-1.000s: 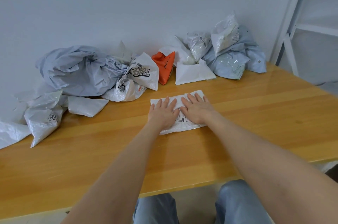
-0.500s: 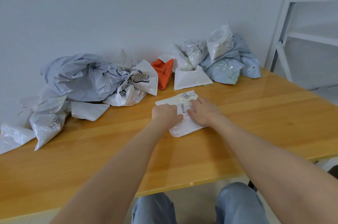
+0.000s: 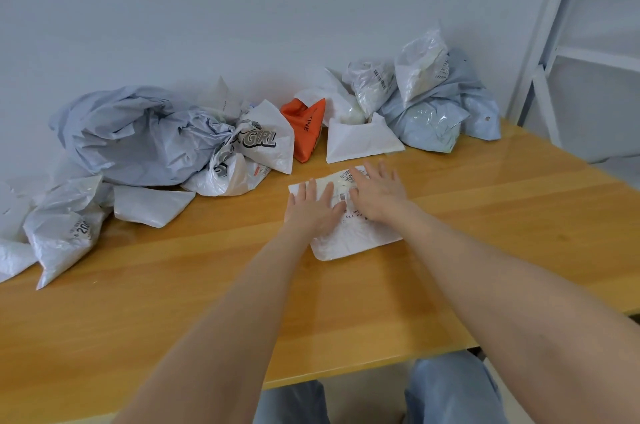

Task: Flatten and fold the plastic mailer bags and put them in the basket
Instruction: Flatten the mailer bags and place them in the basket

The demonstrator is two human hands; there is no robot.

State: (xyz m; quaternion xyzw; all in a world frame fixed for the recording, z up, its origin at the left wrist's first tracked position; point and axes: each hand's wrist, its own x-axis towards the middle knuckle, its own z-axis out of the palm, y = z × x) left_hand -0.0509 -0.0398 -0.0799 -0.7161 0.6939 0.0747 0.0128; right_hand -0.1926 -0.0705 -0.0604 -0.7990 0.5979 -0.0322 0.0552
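Note:
A small white mailer bag (image 3: pixel 356 240) with a printed label lies flat on the wooden table (image 3: pixel 485 233). My left hand (image 3: pixel 313 209) rests palm down on its left part, fingers spread. My right hand (image 3: pixel 379 193) presses flat on its upper right part, fingers also apart. Neither hand grips the bag. No basket is in view.
Crumpled mailer bags line the wall: a big grey one (image 3: pixel 138 136), a white "GIRL" bag (image 3: pixel 263 143), an orange one (image 3: pixel 304 129), a folded white one (image 3: pixel 360 141), a grey-blue heap (image 3: pixel 429 112). More white bags (image 3: pixel 65 226) lie at the left. A white rack (image 3: pixel 568 42) stands at the right.
Both hands curled on the bag half a second ago, then spread flat again and slid toward its far edge. The bag now lies smoother.

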